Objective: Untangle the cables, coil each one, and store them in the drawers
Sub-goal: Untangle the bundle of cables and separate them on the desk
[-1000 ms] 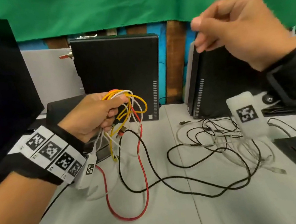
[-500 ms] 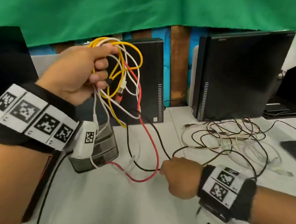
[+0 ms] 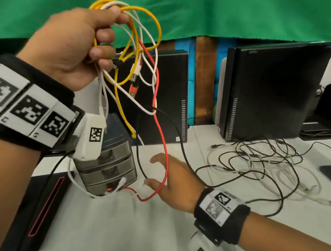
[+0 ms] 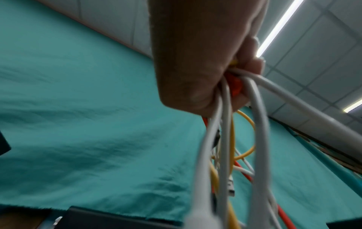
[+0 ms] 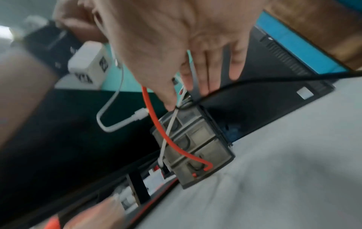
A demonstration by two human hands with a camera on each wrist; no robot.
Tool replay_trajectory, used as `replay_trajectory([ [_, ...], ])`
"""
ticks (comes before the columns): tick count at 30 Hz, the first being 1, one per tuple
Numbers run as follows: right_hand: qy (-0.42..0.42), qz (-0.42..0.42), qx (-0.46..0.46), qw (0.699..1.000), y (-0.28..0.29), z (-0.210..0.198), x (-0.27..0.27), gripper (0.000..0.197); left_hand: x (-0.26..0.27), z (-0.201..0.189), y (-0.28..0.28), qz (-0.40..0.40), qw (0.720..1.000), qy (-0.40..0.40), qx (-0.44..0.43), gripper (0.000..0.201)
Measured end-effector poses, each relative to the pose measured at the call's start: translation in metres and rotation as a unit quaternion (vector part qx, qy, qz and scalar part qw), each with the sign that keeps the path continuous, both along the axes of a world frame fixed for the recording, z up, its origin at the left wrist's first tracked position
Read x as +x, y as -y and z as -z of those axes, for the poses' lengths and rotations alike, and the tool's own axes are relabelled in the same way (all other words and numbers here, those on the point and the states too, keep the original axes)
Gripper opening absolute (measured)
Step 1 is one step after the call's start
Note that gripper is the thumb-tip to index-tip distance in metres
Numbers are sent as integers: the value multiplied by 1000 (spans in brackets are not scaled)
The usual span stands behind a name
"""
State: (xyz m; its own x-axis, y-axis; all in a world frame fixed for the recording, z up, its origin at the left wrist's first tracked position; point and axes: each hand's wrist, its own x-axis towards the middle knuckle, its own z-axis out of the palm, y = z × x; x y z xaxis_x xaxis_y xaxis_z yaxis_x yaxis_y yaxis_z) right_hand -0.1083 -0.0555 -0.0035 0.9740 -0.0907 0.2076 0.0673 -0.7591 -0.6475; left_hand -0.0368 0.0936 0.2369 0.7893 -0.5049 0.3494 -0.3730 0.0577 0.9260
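In the head view, a bundle of cables [image 3: 134, 50] is held high above the counter [image 3: 113, 240] by the left hand [image 3: 75, 46], whose fingers are curled tightly round the yellow, white and red loops. From the bundle a red cable [image 3: 164, 147] and a black cable [image 3: 181, 144] hang down to the counter. The right hand [image 3: 173, 182] is seen low over the counter with its fingers spread and relaxed; the red cable is draped across it between thumb and forefinger, and nothing is gripped. A small drawer unit [image 3: 107, 168] of smoky plastic stands on the counter just left of this hand, with white and red cable ends lying against its lowest drawer. A second tangle of black and white cables [image 3: 262, 162] lies on the counter to the right, in front of a black computer case [image 3: 273, 92].

In the left wrist view, the left hand [image 4: 195, 62] is seen from below, clenched on white, yellow and red strands [image 4: 225, 147] that hang towards the camera against a green cloth [image 4: 78, 108].

In the right wrist view, which is blurred, the right hand [image 5: 166, 38] is shown with straight, parted fingers above the drawer unit [image 5: 192, 145]. The red cable [image 5: 162, 131] and a white cable [image 5: 109, 124] are seen hanging across the drawer fronts.
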Motion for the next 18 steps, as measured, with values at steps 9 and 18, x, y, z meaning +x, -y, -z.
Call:
replay_trajectory([
  [9, -86, -149, 190, 967, 57, -50, -73, 26, 45, 20, -15, -63, 993, -96, -31, 27],
  [18, -6, 161, 27, 987, 200, -100, -103, 32, 61, 53, -42, -169, 979, 2, 116, 27],
])
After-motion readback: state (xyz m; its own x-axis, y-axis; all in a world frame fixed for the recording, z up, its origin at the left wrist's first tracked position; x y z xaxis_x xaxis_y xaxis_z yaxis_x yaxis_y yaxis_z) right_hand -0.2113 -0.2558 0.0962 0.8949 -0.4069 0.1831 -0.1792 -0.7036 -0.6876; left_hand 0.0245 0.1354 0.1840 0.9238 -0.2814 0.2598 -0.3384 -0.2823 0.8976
